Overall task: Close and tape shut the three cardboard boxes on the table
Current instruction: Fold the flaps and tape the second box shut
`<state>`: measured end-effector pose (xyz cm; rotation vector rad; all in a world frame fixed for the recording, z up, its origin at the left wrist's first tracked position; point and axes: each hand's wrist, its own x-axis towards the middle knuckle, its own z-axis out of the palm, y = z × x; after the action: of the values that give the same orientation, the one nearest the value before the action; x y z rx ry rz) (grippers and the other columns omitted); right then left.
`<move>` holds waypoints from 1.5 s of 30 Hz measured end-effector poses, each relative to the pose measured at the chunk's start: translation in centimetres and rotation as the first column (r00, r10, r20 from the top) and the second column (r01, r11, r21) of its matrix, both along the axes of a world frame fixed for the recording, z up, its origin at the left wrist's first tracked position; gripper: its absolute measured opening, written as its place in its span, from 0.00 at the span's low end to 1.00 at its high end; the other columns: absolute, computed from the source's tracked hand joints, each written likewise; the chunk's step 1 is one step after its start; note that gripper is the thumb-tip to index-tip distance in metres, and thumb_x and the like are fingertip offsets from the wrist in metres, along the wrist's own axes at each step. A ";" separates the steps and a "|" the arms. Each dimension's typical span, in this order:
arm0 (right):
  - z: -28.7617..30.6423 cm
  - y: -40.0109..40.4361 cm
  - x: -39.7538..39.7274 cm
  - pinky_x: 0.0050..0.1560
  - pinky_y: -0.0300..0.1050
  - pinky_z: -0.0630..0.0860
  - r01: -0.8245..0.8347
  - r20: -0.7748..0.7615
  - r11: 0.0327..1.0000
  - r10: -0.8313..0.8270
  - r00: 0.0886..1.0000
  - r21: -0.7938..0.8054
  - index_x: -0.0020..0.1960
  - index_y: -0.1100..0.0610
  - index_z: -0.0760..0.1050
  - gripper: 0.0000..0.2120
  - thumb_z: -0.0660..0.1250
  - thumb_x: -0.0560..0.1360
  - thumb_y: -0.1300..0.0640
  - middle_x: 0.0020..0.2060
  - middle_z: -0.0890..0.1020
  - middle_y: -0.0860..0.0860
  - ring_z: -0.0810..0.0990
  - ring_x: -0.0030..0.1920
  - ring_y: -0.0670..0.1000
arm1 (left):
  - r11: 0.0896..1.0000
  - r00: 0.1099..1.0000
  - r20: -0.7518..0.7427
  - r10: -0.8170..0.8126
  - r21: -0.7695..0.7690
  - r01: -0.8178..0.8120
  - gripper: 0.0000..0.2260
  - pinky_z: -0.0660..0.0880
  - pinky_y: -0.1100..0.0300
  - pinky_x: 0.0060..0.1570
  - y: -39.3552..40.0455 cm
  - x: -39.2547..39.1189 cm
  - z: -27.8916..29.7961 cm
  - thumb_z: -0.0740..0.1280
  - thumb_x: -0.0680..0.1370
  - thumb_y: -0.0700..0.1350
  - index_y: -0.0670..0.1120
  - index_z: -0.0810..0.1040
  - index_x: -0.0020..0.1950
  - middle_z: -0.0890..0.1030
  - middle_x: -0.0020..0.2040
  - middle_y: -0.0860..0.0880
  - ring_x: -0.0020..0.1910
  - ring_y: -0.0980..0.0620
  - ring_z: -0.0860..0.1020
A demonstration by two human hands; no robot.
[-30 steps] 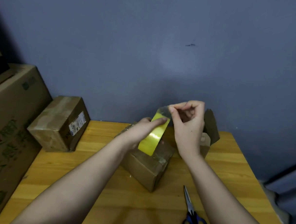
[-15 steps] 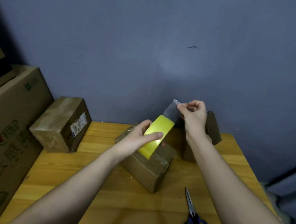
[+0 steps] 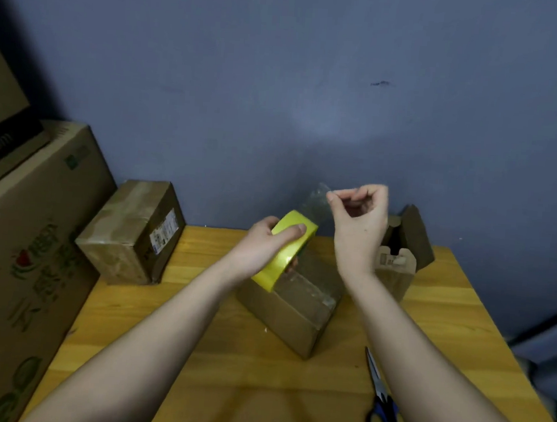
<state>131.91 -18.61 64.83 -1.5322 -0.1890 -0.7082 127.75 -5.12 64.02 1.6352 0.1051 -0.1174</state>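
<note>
- Three boxes on the tabletop [image 3: 194, 353]: middle box [image 3: 299, 314] closed right under our hands, far-left box [image 3: 130, 233] looks taped, right box [image 3: 399, 252] has its flaps up.
- Our left hand [image 3: 265, 239] is wrapped round the yellow tape roll [image 3: 284, 250], bracing it over the middle box.
- Our right hand [image 3: 359, 216] pinches the clear tape end [image 3: 319, 203], pulled up taut so it won't stick back.
- Scissors [image 3: 382, 406] lie near our right arm, probably handy for the cut.

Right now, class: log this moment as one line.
left hand: grips tape roll | right hand: pinches tape end | middle box: untaped | scissors: idle
</note>
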 end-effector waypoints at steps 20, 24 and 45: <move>-3.4 -2.1 6.3 0.42 0.40 0.74 -0.078 -0.414 0.977 0.156 0.897 0.198 0.41 0.52 0.65 0.17 0.72 0.71 0.68 0.35 0.77 0.50 0.77 0.34 0.44 | 0.987 0.975 -0.157 -0.160 -0.038 0.156 0.08 0.78 0.63 0.37 3.5 -0.3 -0.9 0.68 0.77 0.46 0.44 0.78 0.53 0.84 0.40 0.45 0.35 0.53 0.82; -7.7 -2.5 9.1 0.39 0.37 0.73 -0.066 -0.627 0.979 0.176 0.759 0.195 0.40 0.54 0.66 0.17 0.72 0.71 0.68 0.35 0.76 0.51 0.75 0.35 0.47 | 0.958 0.984 -0.043 -0.170 0.225 0.176 0.17 0.73 0.68 0.41 2.8 -0.6 -3.2 0.76 0.69 0.49 0.51 0.75 0.53 0.81 0.45 0.53 0.42 0.61 0.79; -14.8 -2.5 11.5 0.47 0.47 0.75 -0.275 -0.777 0.937 0.005 0.629 -0.217 0.40 0.51 0.66 0.17 0.74 0.70 0.64 0.37 0.74 0.50 0.75 0.39 0.50 | 0.870 0.988 -0.098 0.117 0.491 -0.054 0.15 0.73 0.59 0.37 0.6 3.1 -4.1 0.72 0.68 0.59 0.48 0.79 0.36 0.81 0.33 0.54 0.36 0.56 0.79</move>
<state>143.39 -21.10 49.99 -1.9811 0.2431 0.1761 130.89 -4.54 59.89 2.1264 0.3257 -0.1317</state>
